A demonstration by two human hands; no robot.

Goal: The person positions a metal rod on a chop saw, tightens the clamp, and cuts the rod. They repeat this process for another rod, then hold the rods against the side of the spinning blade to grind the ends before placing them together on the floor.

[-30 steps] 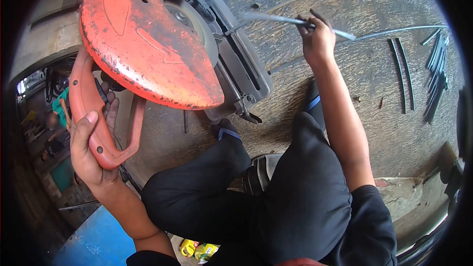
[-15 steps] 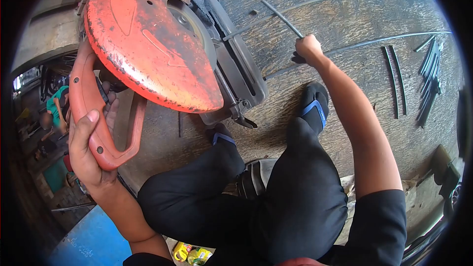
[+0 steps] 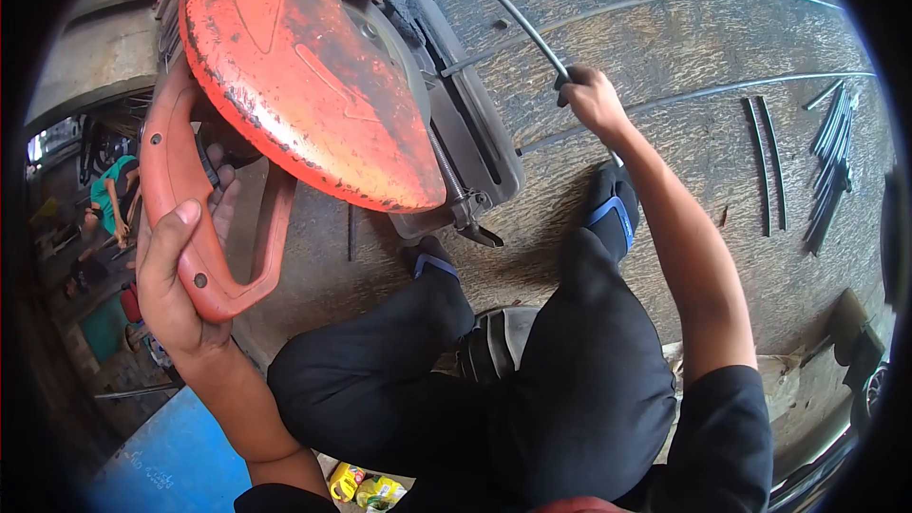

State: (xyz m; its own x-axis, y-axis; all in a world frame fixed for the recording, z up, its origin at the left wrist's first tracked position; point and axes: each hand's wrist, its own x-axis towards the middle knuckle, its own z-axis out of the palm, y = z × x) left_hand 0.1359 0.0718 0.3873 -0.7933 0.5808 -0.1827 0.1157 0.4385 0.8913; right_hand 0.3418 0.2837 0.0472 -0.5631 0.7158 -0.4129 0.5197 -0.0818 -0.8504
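Observation:
My left hand (image 3: 180, 271) is wrapped round the orange D-shaped handle (image 3: 173, 171) of a cut-off saw. The saw's scuffed orange blade guard (image 3: 294, 85) hides most of the cutting disc. Out over the floor to the right of the saw, my right hand (image 3: 597, 106) is closed round a short metal rod (image 3: 528, 28). One end of that rod points up and left, and what looks like its other end shows below my wrist. A long thin rod (image 3: 646, 2) reaches the saw's dark base (image 3: 470, 119), and a second long rod (image 3: 703, 91) runs beneath my right forearm.
Several short cut rods (image 3: 830, 171) lie in a pile on the right, beside two dark rods (image 3: 765, 166). My sandalled foot (image 3: 613, 214) stands near the saw base. A blue panel (image 3: 171, 456) and yellow packets (image 3: 366, 487) are low left. A person in green (image 3: 116, 195) sits farther off.
My right hand has shifted slightly left relative to the floor with the short rod, and a rod end now shows below my wrist. My left hand keeps its hold on the saw handle.

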